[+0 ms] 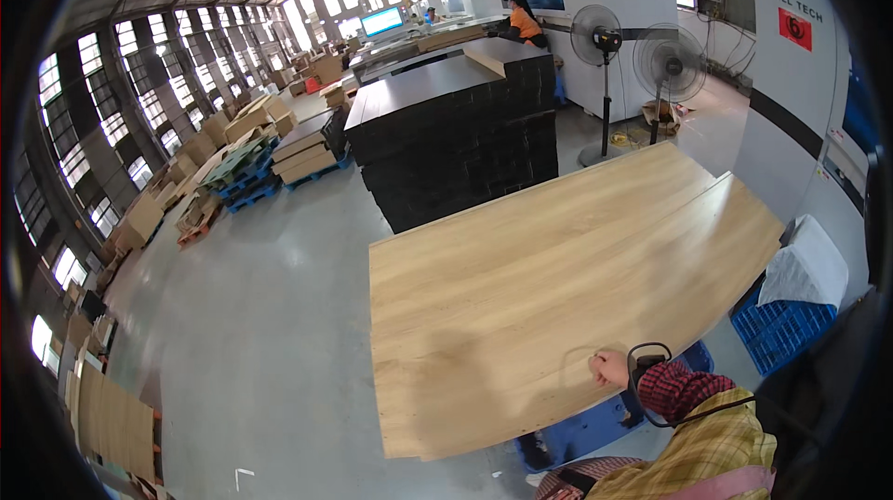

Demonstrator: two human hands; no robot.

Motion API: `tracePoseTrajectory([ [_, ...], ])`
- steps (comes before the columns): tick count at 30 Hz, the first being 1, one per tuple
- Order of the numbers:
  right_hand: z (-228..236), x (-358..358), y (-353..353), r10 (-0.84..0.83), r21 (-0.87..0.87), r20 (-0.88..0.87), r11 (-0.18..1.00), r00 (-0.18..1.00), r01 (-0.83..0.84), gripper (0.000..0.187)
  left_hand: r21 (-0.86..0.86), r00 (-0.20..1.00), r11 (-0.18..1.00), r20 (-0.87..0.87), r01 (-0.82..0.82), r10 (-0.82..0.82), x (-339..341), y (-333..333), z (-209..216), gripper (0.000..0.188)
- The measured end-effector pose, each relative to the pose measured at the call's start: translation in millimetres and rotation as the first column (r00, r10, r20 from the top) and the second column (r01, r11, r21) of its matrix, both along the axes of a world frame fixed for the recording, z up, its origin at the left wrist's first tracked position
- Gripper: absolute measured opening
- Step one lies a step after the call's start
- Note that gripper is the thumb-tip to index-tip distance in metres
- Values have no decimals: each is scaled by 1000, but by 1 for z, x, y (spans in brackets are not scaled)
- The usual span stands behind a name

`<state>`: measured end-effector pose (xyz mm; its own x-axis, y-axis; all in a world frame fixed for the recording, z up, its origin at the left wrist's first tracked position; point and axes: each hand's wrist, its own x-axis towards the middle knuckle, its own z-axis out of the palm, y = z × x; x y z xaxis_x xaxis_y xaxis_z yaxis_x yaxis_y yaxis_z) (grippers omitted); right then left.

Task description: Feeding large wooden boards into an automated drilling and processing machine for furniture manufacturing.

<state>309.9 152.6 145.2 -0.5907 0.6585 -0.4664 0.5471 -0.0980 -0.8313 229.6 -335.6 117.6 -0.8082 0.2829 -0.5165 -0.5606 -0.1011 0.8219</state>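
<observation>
Head view: one right hand (610, 367), bare, is positioned over the near edge area of the wood panels (549, 286). Fingers are bent and close together; whether they press on the surface or pinch an edge cannot be told. One black wrist device (646, 362) with a looped cable is fitted at the wrist. The left hand cannot be made out.

Panels: at least two, per the stepped edges; exact count cannot be told. Location: directly before the person, right of centre, above a blue base (577, 437). Shape: broad, flat, straight-edged. Finish: pale wood grain, smooth, slightly glossy.

Fans: two (596, 35) (668, 63), round wire cages on stands, beyond the panels. Black stack: one (456, 151), block-shaped, layered, grey on top. Co-worker in orange: one (526, 24), behind the stack.

Containers: one blue crate (786, 337), openwork plastic, right of the panels. White sheeting (807, 263), creased, lies over its top; contents hidden.
</observation>
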Motion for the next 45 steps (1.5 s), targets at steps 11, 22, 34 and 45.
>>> tracePoseTrajectory([
  [11,-41,-121,-86,-146,654,224,755,963,-38,19,-132,984,984,147,124,-104,-181,-152,-6,37],
  [22,-27,-149,-235,-412,754,173,640,895,149,13,-231,911,887,0,401,-412,-455,-215,11,39],
  [34,-41,-176,-233,-595,716,399,677,698,168,26,-209,515,551,-203,808,-833,-558,38,71,41],
  [45,-29,-229,-242,-736,719,513,650,442,247,25,-23,368,369,-45,929,-929,-656,102,21,46],
])
